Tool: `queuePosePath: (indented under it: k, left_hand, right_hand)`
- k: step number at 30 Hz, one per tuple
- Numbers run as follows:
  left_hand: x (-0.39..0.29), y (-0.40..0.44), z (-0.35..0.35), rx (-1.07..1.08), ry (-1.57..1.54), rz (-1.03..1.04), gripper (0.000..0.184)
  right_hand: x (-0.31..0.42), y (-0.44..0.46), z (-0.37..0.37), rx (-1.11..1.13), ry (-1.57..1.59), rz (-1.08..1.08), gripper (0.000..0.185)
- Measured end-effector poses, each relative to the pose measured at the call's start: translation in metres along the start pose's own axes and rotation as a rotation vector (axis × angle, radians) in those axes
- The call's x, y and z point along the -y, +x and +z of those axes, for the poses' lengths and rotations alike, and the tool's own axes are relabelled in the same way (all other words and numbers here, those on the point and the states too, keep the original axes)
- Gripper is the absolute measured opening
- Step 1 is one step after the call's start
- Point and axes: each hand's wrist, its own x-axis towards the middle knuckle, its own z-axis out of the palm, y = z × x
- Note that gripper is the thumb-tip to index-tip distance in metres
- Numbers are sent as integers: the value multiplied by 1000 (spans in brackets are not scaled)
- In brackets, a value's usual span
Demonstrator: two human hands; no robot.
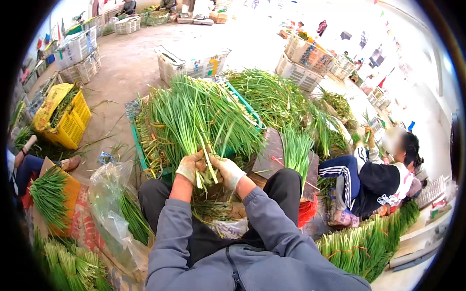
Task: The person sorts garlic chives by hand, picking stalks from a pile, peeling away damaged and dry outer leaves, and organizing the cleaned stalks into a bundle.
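Observation:
In the head view my left hand, in a pale glove with bare fingertips, is wrapped round the lower stalks of a bunch of long green leafy stems. Close beside it on the right, my right hand, gloved too, has its fingers closed on pale stalk ends that stand a little apart from the bunch. The leaves point away from me, over a green crate heaped with more stems. A small bundle lies on a dark board to the right.
A co-worker sits at the right, near rows of tied bundles. At the left are a yellow crate, a clear plastic bag and another person's leg. A white crate stands beyond the heap.

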Motion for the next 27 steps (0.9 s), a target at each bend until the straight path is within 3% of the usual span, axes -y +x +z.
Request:
queuePosePath:
  k: [2,3,4,5,8,13,15,17,19,23,24,27]
  left_hand:
    - [2,3,-6,-112,-6,59,29]
    - [2,-5,3,-177,1,89,28]
    - [-6,-4,-17,2,91,-2,29]
    - [5,0,-31,-17,92,-7,29]
    - [2,-18,-5,-141,314,68,24]
    - [11,-23,-2,-332,391,228,23]
    - [3,-29,-4,-442,301,131,28]
    - [5,-35,7,-450,208,145,28]
    - [9,-32,3,-495,610,206,31]
    - [-1,-32,-4,-524,626,259,35]
    - [-8,-38,0,-540,633,355,34]
    - [-22,-49,2,-562,778,374,33]
  right_hand:
    - [-3,9,-6,192,162,37,28]
    - [0,4,-5,142,134,53,25]
    - [4,1,-2,176,140,45,23]
    - [5,-3,0,205,155,41,21]
    - [-7,3,-3,233,205,148,18]
    - [-22,12,-10,241,277,100,19]
    - [-20,8,-10,166,18,37,20]
    - [-15,3,-10,164,-39,12,20]
    - [-10,0,-8,158,-245,-80,22]
    - [-5,-19,-11,44,-528,-82,22]
    - [-30,-14,-20,-12,-516,-229,26]
    - [-77,-24,-47,-61,-809,-160,33]
